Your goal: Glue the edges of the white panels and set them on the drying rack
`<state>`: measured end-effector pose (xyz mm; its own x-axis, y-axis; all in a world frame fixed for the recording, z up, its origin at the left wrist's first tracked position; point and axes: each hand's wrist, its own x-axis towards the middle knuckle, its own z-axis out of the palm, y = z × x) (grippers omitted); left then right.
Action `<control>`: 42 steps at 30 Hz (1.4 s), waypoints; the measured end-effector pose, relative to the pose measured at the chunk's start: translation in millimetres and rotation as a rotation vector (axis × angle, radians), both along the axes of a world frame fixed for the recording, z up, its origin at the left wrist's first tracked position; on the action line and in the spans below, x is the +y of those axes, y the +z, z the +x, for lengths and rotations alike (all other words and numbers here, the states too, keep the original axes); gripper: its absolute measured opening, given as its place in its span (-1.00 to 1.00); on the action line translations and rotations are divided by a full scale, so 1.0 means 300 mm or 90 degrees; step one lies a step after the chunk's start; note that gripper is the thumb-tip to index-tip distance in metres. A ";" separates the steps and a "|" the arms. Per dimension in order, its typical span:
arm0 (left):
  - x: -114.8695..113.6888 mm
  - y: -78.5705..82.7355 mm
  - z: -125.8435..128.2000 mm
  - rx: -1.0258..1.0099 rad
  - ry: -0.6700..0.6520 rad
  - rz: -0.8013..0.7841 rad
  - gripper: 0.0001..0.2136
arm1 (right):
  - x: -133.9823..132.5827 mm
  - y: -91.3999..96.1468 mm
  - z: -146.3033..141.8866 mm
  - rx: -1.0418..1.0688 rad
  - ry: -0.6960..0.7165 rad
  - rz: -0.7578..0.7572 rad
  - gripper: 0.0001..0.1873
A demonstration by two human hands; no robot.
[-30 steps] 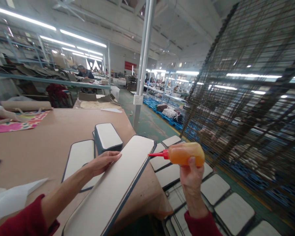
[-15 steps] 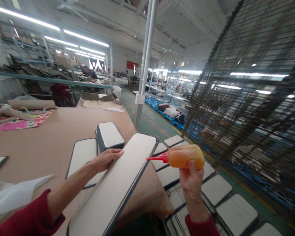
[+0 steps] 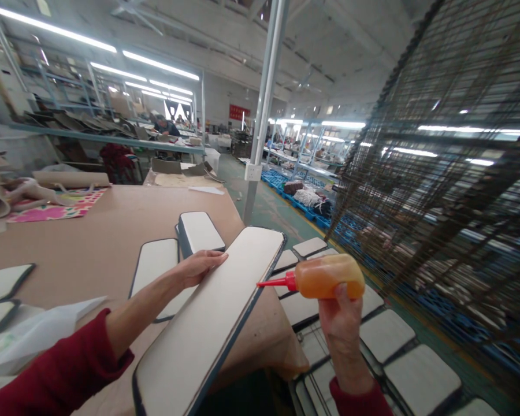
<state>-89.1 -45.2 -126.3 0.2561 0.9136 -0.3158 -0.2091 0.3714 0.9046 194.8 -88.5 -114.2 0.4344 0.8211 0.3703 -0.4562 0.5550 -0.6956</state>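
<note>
My left hand grips the left edge of a long white panel with dark edging, thumb on its top face and the other fingers largely out of sight. The panel slants across the table corner. In my right hand is a squeeze bottle of amber liquid, lying almost level. Its red nozzle points left, with the tip at the panel's right edge; whether it touches I cannot tell. Behind my left hand lie a smaller white panel and a short stack of panels.
The brown table spreads to the left, with floral cloth and thin white sheeting. White panels lie on a wire rack at the lower right. Tall wire racks lean along the right. A metal post stands beyond the table.
The nozzle tip has slid slightly down along the panel's right edge, toward me. The whole view has shifted a little, so the table and panels appear further right. Both grips stay the same.
</note>
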 end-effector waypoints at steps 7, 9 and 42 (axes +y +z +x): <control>0.002 0.036 0.010 0.013 0.027 -0.018 -0.77 | -0.012 -0.009 -0.003 -0.021 0.020 -0.005 -0.62; 0.000 0.050 0.014 0.019 0.037 -0.021 -0.82 | -0.016 -0.011 -0.004 -0.024 0.028 -0.007 -0.59; 0.068 0.126 0.029 0.067 0.125 -0.016 -0.91 | -0.076 -0.029 -0.011 -0.103 0.116 0.014 -0.19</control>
<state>-80.3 -24.8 -88.6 0.0377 0.9341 -0.3551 -0.1843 0.3557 0.9162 191.4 -111.2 -122.8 0.2130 0.8719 0.4409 -0.4342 0.4888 -0.7567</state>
